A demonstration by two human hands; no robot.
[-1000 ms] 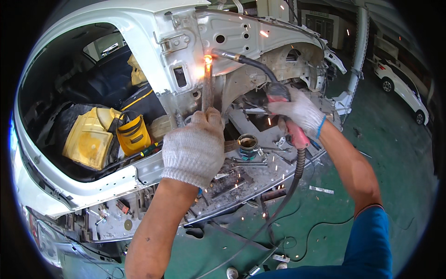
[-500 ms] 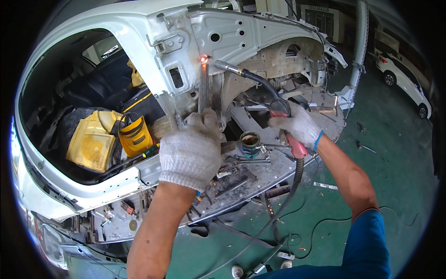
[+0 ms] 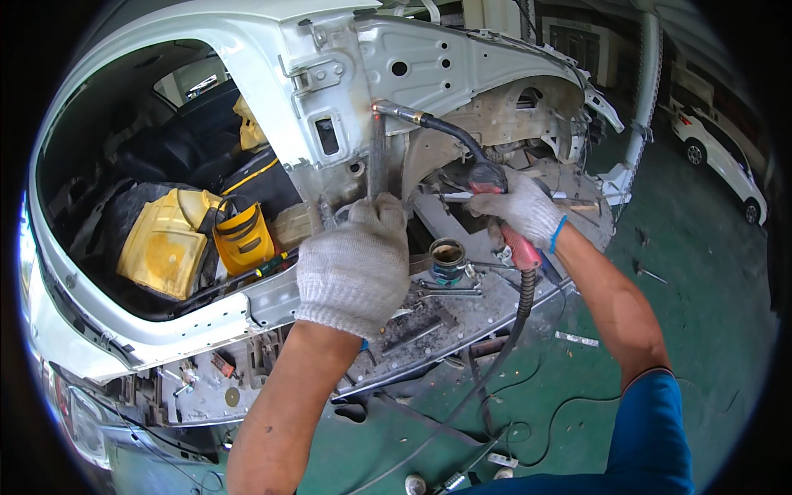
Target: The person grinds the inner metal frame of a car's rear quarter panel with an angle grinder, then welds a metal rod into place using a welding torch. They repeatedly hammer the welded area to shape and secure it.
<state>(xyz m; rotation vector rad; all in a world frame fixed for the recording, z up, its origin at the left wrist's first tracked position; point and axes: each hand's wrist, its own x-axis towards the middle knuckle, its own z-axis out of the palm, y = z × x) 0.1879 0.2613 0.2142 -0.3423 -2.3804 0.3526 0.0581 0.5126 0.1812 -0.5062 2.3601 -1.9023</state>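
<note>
Bracing matters here: gloved left hand [image 3: 353, 268] grips the metal bar [image 3: 377, 158], up-left of the open tin [image 3: 448, 267]; right hand [image 3: 521, 206], up-right of that tin, is wrapped around the MIG-style welding torch [image 3: 487, 176]. I'd keep the nozzle [image 3: 400, 111] steady by the bar's glowing top.

A small orange-red glow [image 3: 376, 113] is lighting the tip of the metal bar [image 3: 377, 157] above the left hand [image 3: 353, 268]. Left of that hand, white bodywork [image 3: 264, 82] is reflecting brightly; the cabin interior [image 3: 124, 153] is sinking into shadow. Straight edges are bending toward a black rim. Both hands are reading sharp.
</note>
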